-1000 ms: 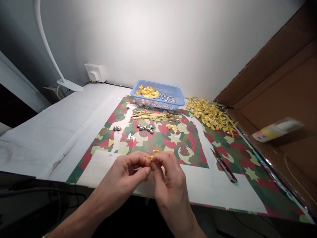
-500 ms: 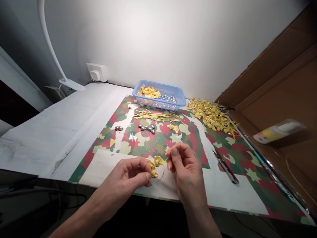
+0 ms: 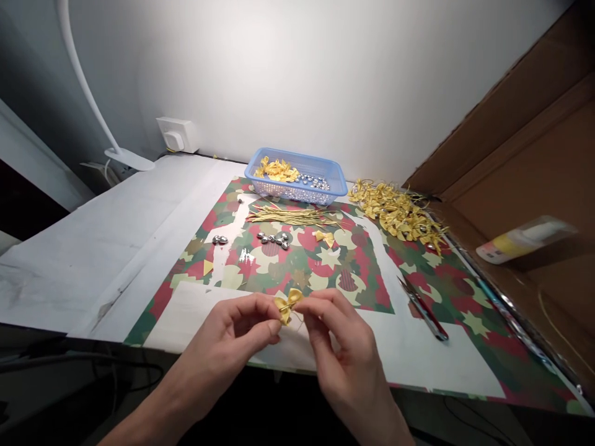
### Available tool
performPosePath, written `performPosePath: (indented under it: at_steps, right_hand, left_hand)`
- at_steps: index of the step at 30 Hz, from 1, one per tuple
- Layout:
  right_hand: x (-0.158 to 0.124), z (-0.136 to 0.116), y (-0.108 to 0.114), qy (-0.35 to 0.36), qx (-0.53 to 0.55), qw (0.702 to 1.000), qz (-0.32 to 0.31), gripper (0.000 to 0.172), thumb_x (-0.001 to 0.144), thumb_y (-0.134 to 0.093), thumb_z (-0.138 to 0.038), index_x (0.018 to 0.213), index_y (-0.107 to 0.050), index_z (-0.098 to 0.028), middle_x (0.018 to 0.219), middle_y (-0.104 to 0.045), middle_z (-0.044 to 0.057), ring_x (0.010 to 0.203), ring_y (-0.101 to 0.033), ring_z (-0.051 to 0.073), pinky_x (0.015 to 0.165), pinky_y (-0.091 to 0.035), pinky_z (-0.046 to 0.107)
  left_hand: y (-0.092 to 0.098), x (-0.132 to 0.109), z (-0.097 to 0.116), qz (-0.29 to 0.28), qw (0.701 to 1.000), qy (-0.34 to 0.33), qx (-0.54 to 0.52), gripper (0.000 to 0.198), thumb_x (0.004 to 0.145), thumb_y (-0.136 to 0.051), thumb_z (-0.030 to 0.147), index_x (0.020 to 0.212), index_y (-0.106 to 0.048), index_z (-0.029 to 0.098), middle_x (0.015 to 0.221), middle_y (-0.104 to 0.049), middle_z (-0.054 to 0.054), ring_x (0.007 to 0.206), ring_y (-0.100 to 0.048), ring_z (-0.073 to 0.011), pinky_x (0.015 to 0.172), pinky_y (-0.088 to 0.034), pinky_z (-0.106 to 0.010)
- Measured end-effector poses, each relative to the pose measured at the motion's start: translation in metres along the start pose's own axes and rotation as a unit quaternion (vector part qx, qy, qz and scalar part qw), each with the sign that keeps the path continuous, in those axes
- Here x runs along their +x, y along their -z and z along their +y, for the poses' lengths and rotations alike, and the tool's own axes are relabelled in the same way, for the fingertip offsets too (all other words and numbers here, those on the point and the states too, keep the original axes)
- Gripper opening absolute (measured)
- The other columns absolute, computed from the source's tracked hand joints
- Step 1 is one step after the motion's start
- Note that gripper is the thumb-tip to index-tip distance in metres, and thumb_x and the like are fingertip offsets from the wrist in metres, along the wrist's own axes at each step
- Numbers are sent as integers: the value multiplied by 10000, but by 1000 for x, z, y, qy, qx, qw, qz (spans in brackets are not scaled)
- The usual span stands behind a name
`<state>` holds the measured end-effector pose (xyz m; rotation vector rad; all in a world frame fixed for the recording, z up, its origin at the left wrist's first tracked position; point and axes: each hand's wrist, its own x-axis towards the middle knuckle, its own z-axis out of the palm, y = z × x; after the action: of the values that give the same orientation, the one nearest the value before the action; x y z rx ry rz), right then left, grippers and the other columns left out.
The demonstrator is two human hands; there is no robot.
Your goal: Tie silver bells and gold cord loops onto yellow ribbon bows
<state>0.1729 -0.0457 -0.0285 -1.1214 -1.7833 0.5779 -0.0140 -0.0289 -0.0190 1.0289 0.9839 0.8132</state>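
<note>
Right hand [image 3: 346, 341] moved back in, I see its narrowed fingertips at the right side of the yellow bow [image 3: 294, 295], which the left hand [image 3: 232, 331] pinches, though their own hold I cannot tell.

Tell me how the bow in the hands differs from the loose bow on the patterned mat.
The held bow is pinched in the left hand; the loose bow lies on the patterned mat, touched by neither hand. The held bow has a thin cord at its middle; no cord is visible on the loose bow. Both are yellow.
</note>
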Motion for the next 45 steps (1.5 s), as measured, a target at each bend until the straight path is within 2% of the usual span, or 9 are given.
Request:
performPosePath:
  at_steps: [6, 10, 13, 18, 23, 28, 32, 36, 45]
  right_hand:
    - [-11, -9, -7, 19, -92, 995, 20, 175, 929, -585, -83, 1055, -653, -184, 977, -610, 65, 900, -608, 198, 769, -517, 315]
    - [-7, -10, -10, -92, 32, 995, -24, 107, 962, -580, -196, 960, -685, -211, 898, -606, 38, 815, -590, 183, 691, -478, 294]
    - [-3, -9, -10, -190, 134, 972, -45, 207, 987, -577, -352, 856, -662, -216, 825, -589, 14, 716, -540, 159, 611, -418, 277]
    - [1, -7, -8, -254, 212, 941, -71, 276, 950, -618, -430, 798, -593, -201, 779, -531, -10, 685, -457, 142, 616, -375, 277]
    - [6, -11, -1, -260, 244, 930, -93, 289, 953, -610, -436, 791, -568, -200, 763, -493, -25, 680, -438, 133, 608, -355, 270]
    - [7, -11, -1, -245, 215, 941, -90, 291, 988, -561, -415, 787, -563, -204, 762, -499, -20, 689, -452, 139, 615, -375, 270]
    - [-2, -6, -13, -166, 102, 980, -31, 231, 1018, -503, -304, 820, -573, -208, 814, -527, -3, 710, -492, 144, 613, -380, 273]
    - [-10, -3, -23, -82, 10, 996, 25, 203, 1021, -465, -207, 840, -556, -212, 827, -537, 4, 745, -508, 151, 643, -378, 282]
    - [-4, -7, -17, -181, 94, 978, -34, 261, 1037, -487, -328, 802, -521, -221, 795, -523, -11, 691, -496, 140, 603, -401, 277]
  left_hand:
    - [-2, -2, -1, 10, 998, 11, -57, 96, 898, -734, 253, 825, -718, 193, 829, -656, 4, 832, -565, -174, 775, -447, -260]
    - [-1, -2, -3, 13, 999, -26, -13, 112, 909, -723, 258, 812, -734, 204, 851, -660, 1, 863, -592, -180, 800, -454, -257]
    - [0, -3, -2, 2, 998, -50, 26, 133, 927, -688, 241, 807, -734, 209, 897, -673, -14, 899, -614, -193, 801, -464, -265]
    - [-4, -3, 0, 2, 995, -72, 65, 141, 922, -652, 223, 801, -720, 202, 887, -666, -25, 889, -629, -207, 794, -488, -287]
    - [-7, -2, -1, 17, 991, -88, 98, 123, 909, -626, 207, 813, -699, 184, 928, -681, -52, 921, -649, -242, 811, -484, -331]
    - [-5, -5, 0, 10, 994, -66, 89, 129, 918, -635, 232, 808, -688, 188, 874, -661, -32, 869, -622, -219, 780, -461, -314]
    - [-2, -7, 0, -37, 999, -14, 14, 135, 931, -668, 274, 824, -691, 196, 884, -665, -20, 887, -595, -200, 782, -443, -285]
    - [0, -6, -2, -21, 1000, 1, -12, 125, 922, -699, 271, 816, -701, 204, 827, -631, 9, 849, -554, -170, 791, -431, -260]
    - [-8, -2, -4, 24, 995, -43, 81, 169, 913, -649, 312, 810, -689, 184, 793, -621, -9, 777, -555, -188, 722, -435, -294]
